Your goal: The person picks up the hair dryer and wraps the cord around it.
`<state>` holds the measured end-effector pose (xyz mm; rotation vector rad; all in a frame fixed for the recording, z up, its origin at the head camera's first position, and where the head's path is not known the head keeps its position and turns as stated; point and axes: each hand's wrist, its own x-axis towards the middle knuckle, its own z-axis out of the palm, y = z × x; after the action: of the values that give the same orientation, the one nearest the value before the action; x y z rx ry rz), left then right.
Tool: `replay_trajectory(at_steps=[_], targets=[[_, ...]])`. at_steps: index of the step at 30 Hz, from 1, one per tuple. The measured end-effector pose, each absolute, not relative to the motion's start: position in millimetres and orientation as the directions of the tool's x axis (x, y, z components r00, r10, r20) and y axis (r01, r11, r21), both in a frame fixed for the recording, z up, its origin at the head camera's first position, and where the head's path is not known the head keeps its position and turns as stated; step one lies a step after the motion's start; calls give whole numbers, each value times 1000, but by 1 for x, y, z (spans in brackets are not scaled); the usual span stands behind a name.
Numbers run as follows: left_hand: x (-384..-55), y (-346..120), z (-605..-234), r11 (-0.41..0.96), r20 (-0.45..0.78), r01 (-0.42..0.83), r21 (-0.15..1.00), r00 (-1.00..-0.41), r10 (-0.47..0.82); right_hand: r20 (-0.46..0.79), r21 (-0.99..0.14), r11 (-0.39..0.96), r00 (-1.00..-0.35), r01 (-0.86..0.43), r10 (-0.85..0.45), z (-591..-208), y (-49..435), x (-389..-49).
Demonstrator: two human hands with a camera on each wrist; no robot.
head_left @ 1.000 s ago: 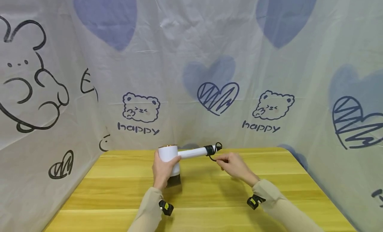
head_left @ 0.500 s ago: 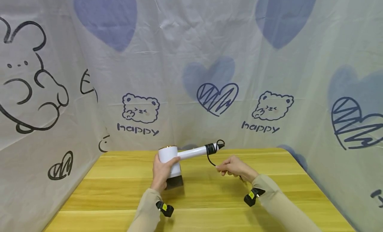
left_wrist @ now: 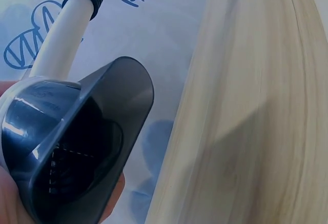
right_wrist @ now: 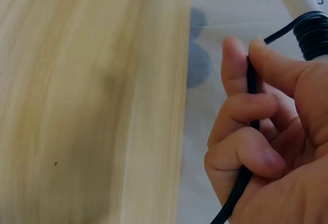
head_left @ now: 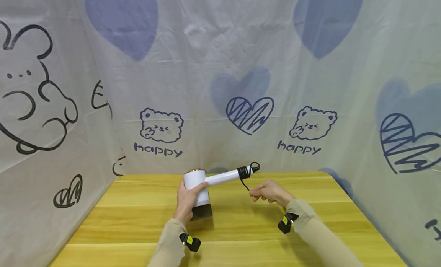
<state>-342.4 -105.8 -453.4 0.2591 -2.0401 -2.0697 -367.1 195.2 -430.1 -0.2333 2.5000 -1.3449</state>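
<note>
A white hair dryer (head_left: 195,183) is held above the table, its handle slanting up to the right. Around its body curls my left hand (head_left: 185,200), thumb across the front. The dark nozzle (left_wrist: 134,88) points downward and fills much of the left wrist view. Several turns of black cord (head_left: 243,172) wrap the handle's end, with a small loop at the tip. My right hand (head_left: 270,192) pinches the cord between thumb and forefinger, and in the right wrist view the cord (right_wrist: 251,80) runs on through the curled fingers (right_wrist: 241,149).
Under both hands lies a yellow wood-grain table (head_left: 234,225), its far edge close behind the dryer. A pale curtain (head_left: 206,37) printed with hearts and bears hangs at the back and sides. Each wrist wears a small black camera (head_left: 190,242).
My right hand has moved down and slightly right with the cord, so a longer stretch runs from the handle. The hair dryer's handle has tilted a little; the left hand keeps its grip.
</note>
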Motion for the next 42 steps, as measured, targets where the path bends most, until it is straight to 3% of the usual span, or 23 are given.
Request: replay_trajectory(at_steps=[10,16,24,30,35,42], targets=[[-342,-108,-453,-26,22,29,999,-970,-242,-172,-863,503,-916,-37,-363,-438,204,-376],[-342,-111,-452,-38,9,19,999,-974,-228,-162,-815,578,-947,-30,-278,-436,210,-382],[-340,-113,-451,-55,-13,-2,998,-980,-197,-132,-751,651,-939,-114,-318,-441,204,-387],[-340,-114,-452,-53,-13,-4,999,-985,-173,-124,-754,654,-964,-63,-236,-442,209,-389],[-340,-116,-453,-53,2,8,999,-994,-109,-36,-754,649,-979,-104,-199,-436,215,-391],[-342,-119,-454,57,54,54,997,-999,-3,137,-676,706,-978,-210,-159,-422,217,-394]])
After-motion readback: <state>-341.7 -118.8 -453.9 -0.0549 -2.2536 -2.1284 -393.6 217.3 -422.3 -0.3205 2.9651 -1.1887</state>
